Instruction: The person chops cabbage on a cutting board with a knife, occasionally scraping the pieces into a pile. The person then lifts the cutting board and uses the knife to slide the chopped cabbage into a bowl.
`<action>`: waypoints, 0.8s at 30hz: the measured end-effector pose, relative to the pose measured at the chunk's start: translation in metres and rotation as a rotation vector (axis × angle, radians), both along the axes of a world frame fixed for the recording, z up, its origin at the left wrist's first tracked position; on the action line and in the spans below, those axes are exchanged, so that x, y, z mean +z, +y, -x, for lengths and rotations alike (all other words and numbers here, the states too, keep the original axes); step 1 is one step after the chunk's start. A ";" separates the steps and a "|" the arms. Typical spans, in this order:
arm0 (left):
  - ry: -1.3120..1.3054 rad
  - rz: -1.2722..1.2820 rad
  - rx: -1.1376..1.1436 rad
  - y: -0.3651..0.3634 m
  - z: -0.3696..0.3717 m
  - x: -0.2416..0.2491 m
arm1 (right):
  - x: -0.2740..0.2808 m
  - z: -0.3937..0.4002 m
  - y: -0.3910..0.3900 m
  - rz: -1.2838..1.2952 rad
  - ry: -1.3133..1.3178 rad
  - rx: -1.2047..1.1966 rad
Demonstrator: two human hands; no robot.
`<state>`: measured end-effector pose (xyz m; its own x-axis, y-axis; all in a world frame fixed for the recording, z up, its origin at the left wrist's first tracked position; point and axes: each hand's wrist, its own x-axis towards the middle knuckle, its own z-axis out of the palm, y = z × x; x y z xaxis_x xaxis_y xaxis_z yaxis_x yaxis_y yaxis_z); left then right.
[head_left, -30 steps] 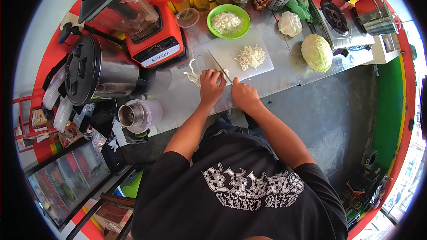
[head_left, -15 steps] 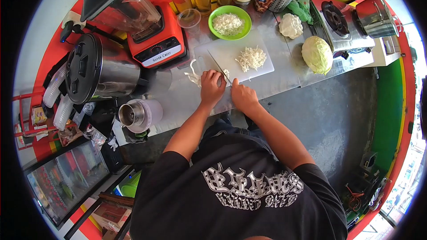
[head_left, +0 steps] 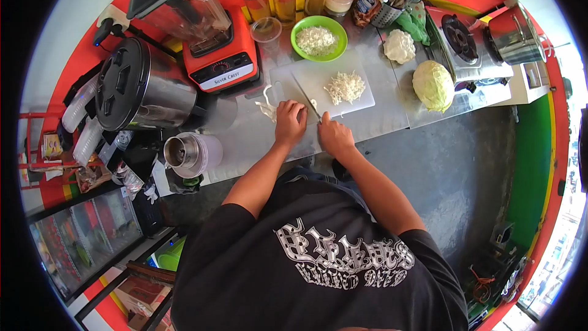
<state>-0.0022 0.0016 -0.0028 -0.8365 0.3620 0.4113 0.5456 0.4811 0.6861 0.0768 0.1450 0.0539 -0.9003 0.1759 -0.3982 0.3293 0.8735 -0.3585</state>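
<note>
My right hand (head_left: 336,136) is closed round the handle of a kitchen knife (head_left: 307,99), whose blade points away to the left across the white cutting board (head_left: 361,99). Close against the blade's left side is my left hand (head_left: 290,125), fingers curled down at the board's near edge; whatever lies under them is hidden. A small pale slice (head_left: 314,103) sits just right of the blade. Further right on the board is a heap of shredded cabbage (head_left: 345,87). Pale cabbage strips (head_left: 267,109) lie left of my left hand.
Behind the board stands a green bowl (head_left: 335,55) of shreds. A whole cabbage (head_left: 433,86) and a white cauliflower-like head (head_left: 399,46) lie right, near the stove (head_left: 459,38). A red blender (head_left: 223,64), large steel pot (head_left: 162,98) and steel cup (head_left: 182,152) stand left.
The whole view has shifted slightly as my head moved. Both hands keep nearly the same place at the board, with the knife still in my right hand.
</note>
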 end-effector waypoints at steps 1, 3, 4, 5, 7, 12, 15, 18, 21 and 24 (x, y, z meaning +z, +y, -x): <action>0.009 -0.008 0.007 -0.001 -0.002 0.002 | 0.001 -0.003 0.004 -0.008 0.009 0.007; -0.018 -0.018 -0.015 -0.001 -0.002 0.004 | 0.005 -0.005 0.015 0.004 0.015 -0.069; -0.009 -0.028 -0.003 0.000 -0.002 0.004 | 0.008 -0.006 0.021 -0.006 0.024 -0.057; -0.005 -0.027 0.003 0.000 -0.001 0.004 | 0.010 -0.007 0.026 0.011 0.011 -0.034; 0.009 -0.027 0.017 -0.001 0.000 0.003 | 0.014 -0.010 0.033 0.027 0.007 -0.003; -0.012 -0.143 0.027 -0.004 0.002 0.000 | 0.020 -0.021 0.034 0.075 -0.021 0.162; -0.032 -0.206 0.019 -0.007 0.003 0.002 | 0.028 -0.028 0.039 0.106 -0.058 0.194; -0.017 -0.180 -0.007 -0.011 0.007 0.007 | 0.026 -0.030 0.053 0.077 -0.062 0.172; -0.020 -0.083 0.002 -0.014 0.011 0.019 | 0.018 -0.027 0.070 0.021 -0.038 0.063; 0.017 0.001 0.035 -0.017 0.016 0.016 | 0.011 -0.024 0.086 0.000 0.015 -0.001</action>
